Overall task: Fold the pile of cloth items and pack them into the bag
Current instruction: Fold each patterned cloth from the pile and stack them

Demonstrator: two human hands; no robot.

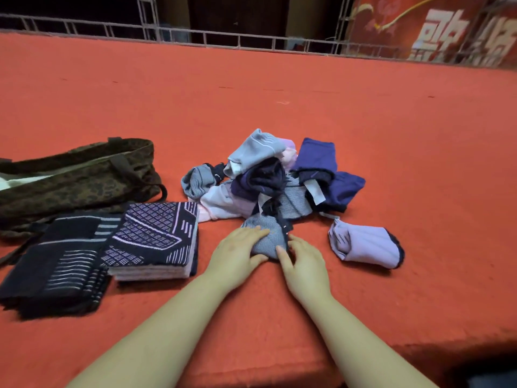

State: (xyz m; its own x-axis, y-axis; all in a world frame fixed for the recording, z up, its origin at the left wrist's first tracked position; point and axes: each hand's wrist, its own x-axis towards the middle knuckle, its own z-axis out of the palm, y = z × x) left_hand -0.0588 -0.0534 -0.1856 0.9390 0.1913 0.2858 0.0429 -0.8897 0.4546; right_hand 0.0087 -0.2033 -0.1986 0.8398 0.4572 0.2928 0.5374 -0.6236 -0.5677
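Both forearms are seen closest to the camera, reaching forward over the red surface. At the far left, the leopard-patterned bag is laid on its side with its mouth open; a pale thing shows inside, but what it is cannot be told. Just before the bag, two folded stacks are placed side by side: the dark striped stack and the diamond-patterned stack.

In the middle, a small grey striped item is pressed flat between the hands. The left hand is laid on it with straight fingers, and the right hand touches its other side, fingers spread. Nothing is pinched.

Behind it, the unfolded pile is heaped, and a lilac piece is set apart on the right.

The task is judged to be partly done: much folding remains, and the packing seems hardly begun. Wide free room is left beyond and to the right; the near edge drops off at the lower right.
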